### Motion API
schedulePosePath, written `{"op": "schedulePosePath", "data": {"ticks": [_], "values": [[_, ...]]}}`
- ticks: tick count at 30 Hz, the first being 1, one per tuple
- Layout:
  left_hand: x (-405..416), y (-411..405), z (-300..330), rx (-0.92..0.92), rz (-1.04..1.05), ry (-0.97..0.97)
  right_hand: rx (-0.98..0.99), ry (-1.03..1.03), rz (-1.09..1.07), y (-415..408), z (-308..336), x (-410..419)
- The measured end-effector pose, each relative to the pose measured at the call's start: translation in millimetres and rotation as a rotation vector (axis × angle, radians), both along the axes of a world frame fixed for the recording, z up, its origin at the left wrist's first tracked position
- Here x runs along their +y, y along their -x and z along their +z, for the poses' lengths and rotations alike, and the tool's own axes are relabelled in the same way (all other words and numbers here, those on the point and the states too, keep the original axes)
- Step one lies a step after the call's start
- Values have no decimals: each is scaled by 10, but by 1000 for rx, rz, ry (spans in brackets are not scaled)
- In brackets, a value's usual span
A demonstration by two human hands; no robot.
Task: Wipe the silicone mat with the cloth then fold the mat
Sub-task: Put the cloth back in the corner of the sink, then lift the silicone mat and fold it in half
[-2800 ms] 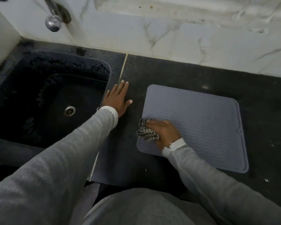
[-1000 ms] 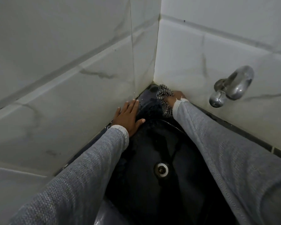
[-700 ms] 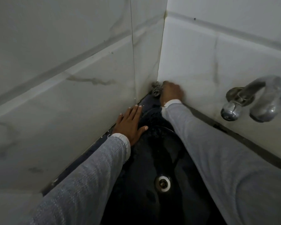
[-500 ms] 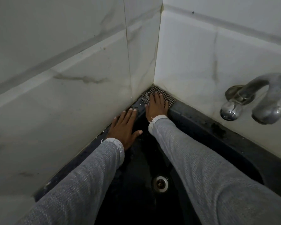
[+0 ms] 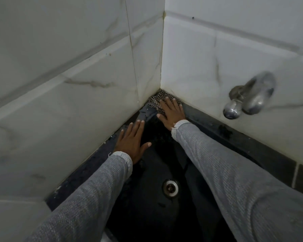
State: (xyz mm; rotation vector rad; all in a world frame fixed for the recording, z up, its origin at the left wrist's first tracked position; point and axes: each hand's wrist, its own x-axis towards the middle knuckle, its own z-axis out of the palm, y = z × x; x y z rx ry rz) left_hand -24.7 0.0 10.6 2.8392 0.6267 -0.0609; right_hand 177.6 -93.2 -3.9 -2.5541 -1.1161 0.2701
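Observation:
The checked cloth [image 5: 158, 98] lies spread flat in the far corner of the sink ledge, where the two tiled walls meet. My right hand [image 5: 171, 111] rests flat on the near part of the cloth, fingers spread, not gripping it. My left hand [image 5: 132, 141] lies flat and open on the left rim of the black sink [image 5: 143, 116], fingers pointing at the corner. The silicone mat is out of view.
White marble tile walls rise directly left and behind the corner. A chrome tap [image 5: 248, 96] sticks out of the right wall above the sink. The drain [image 5: 170, 188] sits in the basin floor between my arms.
I turned from the mat on the counter to the sink corner. My right hand carried the cloth there, laid it down and flattened on it. My left hand moved to the sink's left rim.

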Motion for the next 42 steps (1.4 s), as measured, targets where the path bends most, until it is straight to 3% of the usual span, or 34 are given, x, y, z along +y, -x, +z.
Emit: {"op": "schedulePosePath", "data": {"ticks": [14, 31, 42], "values": [[-2068, 385, 126, -2, -253, 110, 47, 29, -320, 1418, 338, -2690], [-5319, 431, 132, 53, -605, 173, 38, 63, -762, 2256, 384, -6537], [-6210, 446, 21, 99, -670, 141, 32, 98, -1002, 2574, 341, -8029]]}}
